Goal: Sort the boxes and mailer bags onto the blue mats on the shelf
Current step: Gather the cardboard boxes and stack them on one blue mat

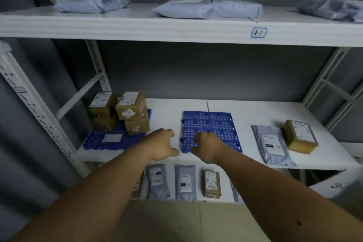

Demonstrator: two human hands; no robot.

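Note:
Two blue perforated mats lie on the middle shelf point(265, 112). The left mat point(110, 140) carries several stacked brown boxes point(129, 112) and a white label. The middle mat point(210, 124) is bare. My right hand point(208, 146) hovers over that mat's front edge with fingers loosely curled, holding nothing. My left hand point(163, 144) is over the shelf between the two mats, fingers relaxed, empty. At the right of the shelf lie a grey mailer bag point(272, 146) and a brown box point(300, 135).
The upper shelf point(137, 27), labelled 3-1, holds several grey mailer bags point(184, 9). The lower shelf shows two grey mailers point(185, 181) and a small brown box point(211, 183). White uprights and braces point(39, 116) frame the shelf on both sides.

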